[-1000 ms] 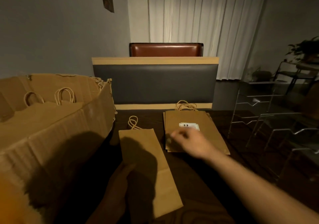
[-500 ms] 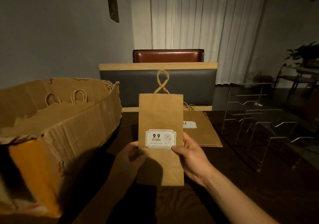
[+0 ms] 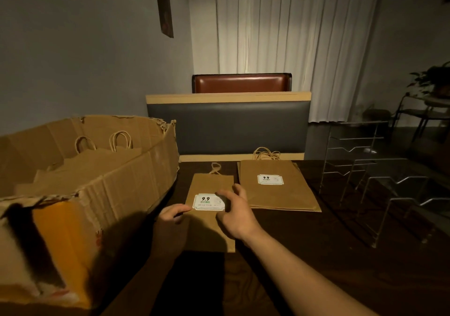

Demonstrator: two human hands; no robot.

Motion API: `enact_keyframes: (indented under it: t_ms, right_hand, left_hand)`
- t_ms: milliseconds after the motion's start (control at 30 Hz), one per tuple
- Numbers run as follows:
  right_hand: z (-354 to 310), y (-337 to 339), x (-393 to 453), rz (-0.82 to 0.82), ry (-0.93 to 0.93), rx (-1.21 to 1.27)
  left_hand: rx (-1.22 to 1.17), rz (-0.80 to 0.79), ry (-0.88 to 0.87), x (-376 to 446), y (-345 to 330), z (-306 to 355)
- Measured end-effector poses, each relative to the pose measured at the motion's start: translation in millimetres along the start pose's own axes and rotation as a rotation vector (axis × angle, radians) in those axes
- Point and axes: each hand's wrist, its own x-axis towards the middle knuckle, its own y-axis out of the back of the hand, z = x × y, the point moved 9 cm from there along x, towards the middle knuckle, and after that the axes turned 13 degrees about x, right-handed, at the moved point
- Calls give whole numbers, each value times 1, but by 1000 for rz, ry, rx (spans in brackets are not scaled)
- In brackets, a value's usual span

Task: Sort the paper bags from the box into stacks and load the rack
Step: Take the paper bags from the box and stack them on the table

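A: Which bag lies under the hands?

B: A small paper bag (image 3: 210, 220), flat on the dark table (image 3: 316, 254), label side up, its twisted handle pointing away from the person. It sits between the cardboard box (image 3: 102, 194) and a stack of larger bags (image 3: 277, 189), just beside that stack.

A: How do the hands stand?

B: The right hand (image 3: 235, 212) is over the bag's right half, fingers spread and loosely bent beside the "9.9" label (image 3: 208, 201), gripping nothing. The left hand (image 3: 171, 218), in shadow, is at the bag's left edge, fingers extended toward it; whether either hand touches the paper cannot be told.

A: And the remaining items?

B: More bags lie inside the box, two handle loops visible. A wire rack (image 3: 379, 177) stands at the right of the table, apart from the stack.
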Motion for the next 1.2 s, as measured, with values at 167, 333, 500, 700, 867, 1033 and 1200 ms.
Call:
enact_keyframes:
  t_ms: [167, 333, 500, 700, 867, 1033, 1200]
  right_hand:
    - [7, -16, 15, -73, 62, -126]
    - [-2, -17, 69, -17, 94, -316]
    - [44, -51, 108, -315, -59, -755]
    - [40, -55, 119, -195, 22, -727]
    - [-20, -31, 95, -131, 179, -597]
    - [-154, -14, 64, -33, 490, -488]
    - [-260, -53, 41, -111, 676, -429]
  left_hand:
    - [18, 79, -8, 14, -8, -6]
    - [161, 90, -111, 45, -24, 5]
    - [553, -406, -256, 49, -89, -1]
    - [965, -466, -309, 62, -107, -14]
    - [821, -306, -377, 57, -72, 52]
    - [674, -110, -484, 51, 37, 153]
    - [806, 118, -530, 73, 174, 171]
